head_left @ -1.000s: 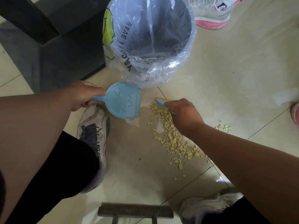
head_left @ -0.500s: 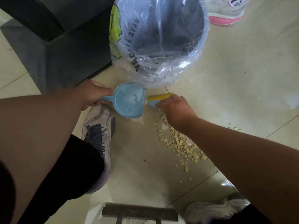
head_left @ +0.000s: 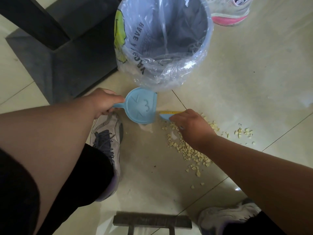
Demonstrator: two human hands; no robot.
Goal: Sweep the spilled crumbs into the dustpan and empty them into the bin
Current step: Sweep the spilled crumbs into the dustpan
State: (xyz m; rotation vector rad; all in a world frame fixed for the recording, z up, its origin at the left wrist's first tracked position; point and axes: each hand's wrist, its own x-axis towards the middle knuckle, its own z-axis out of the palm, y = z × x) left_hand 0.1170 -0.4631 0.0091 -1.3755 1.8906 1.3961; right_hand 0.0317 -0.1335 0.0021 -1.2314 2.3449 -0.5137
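Observation:
My left hand (head_left: pixel 105 103) grips the handle of a small light-blue dustpan (head_left: pixel 141 106) that sits on the tiled floor just in front of the bin (head_left: pixel 162 39). My right hand (head_left: pixel 189 127) holds a little blue brush with yellow bristles (head_left: pixel 169 113), its head lying right beside the dustpan's open edge. Pale yellow crumbs (head_left: pixel 188 150) lie in a band on the floor under and behind my right hand, with a smaller cluster of crumbs (head_left: pixel 243 132) farther right. The bin is lined with a clear plastic bag.
A dark furniture base (head_left: pixel 67 56) stands at the left of the bin. My shoes (head_left: pixel 106 136) are on the floor below the dustpan and at the bottom right. Another person's pink-soled shoe (head_left: pixel 228 16) is behind the bin. A dark stool bar (head_left: pixel 152 221) lies at the bottom.
My right hand has swept the brush leftward up against the dustpan's edge. The dustpan has stayed beside the bin in my left hand.

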